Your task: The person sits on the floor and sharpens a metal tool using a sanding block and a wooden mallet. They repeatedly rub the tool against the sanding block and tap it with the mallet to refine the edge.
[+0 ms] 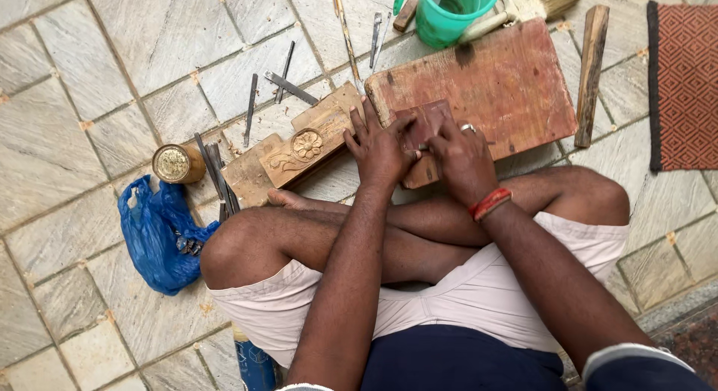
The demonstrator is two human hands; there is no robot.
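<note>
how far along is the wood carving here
Done: the carved block beside the left knee already bears a flower. In hand: both hands, left hand and right hand, work a small reddish wood piece on the plank. Its surface looks plain, so its carving seems left.

Paved stone floor seen from above in even daylight.

The floor point(82, 69) is laid with pale grey and beige stone slabs of uneven size, set at a slant to the view, with narrow mortar joints and small orange-brown spots at some corners. At the far right lies a red-brown woven mat point(684, 84) with a diamond pattern and a dark border. Light is soft and flat, without hard shadows. No walls, windows or furniture appear.
</note>
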